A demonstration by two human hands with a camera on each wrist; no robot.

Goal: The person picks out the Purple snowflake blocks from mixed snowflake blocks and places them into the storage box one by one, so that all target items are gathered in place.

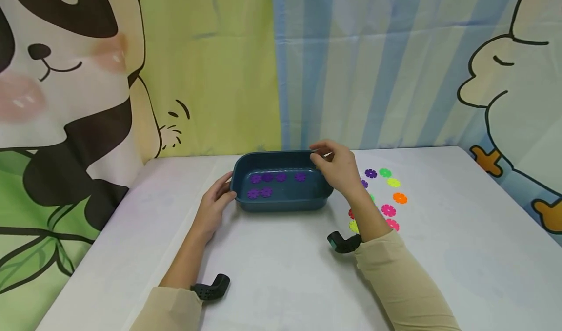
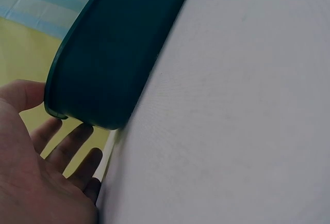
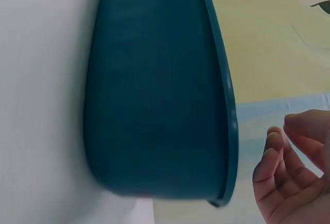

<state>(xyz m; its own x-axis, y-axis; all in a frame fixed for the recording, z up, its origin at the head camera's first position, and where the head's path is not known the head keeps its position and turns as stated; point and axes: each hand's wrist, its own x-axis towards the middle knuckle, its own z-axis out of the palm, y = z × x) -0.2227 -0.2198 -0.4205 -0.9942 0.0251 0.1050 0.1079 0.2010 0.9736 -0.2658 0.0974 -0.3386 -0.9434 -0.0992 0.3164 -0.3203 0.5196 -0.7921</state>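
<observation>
A dark blue rectangular plastic tub stands on the table, with several purple flower-shaped discs lying flat on its floor. My left hand grips the tub's left end, thumb at the rim and fingers against the outer wall, as the left wrist view also shows. Over the tub's right end is my right hand, fingers bent and thumb close to them. In the right wrist view, this hand is apart from the tub's rim, with nothing visible between thumb and fingertips.
Right of the tub, loose flower-shaped discs in several colours lie on the white table, among them an orange disc and a green disc. My right forearm partly covers some. A printed curtain hangs behind the table.
</observation>
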